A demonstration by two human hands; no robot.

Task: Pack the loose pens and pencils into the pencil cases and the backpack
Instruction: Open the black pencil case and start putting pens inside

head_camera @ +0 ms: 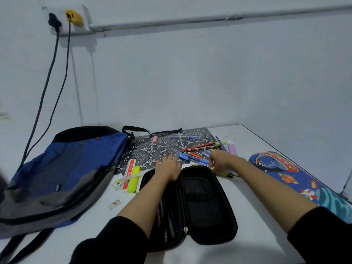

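Blue plastic pens (192,159), crosswise at mid-frame, are flanked by the flat left hand (168,164) and curled right hand (219,161), grasp unclear.

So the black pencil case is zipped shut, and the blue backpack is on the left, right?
No. The head view shows the black pencil case lies open, not zipped shut. The blue backpack is on the left.

black pencil case (205,206) open, centre | pens (194,159) scattered behind | blue backpack (66,168) flat, left
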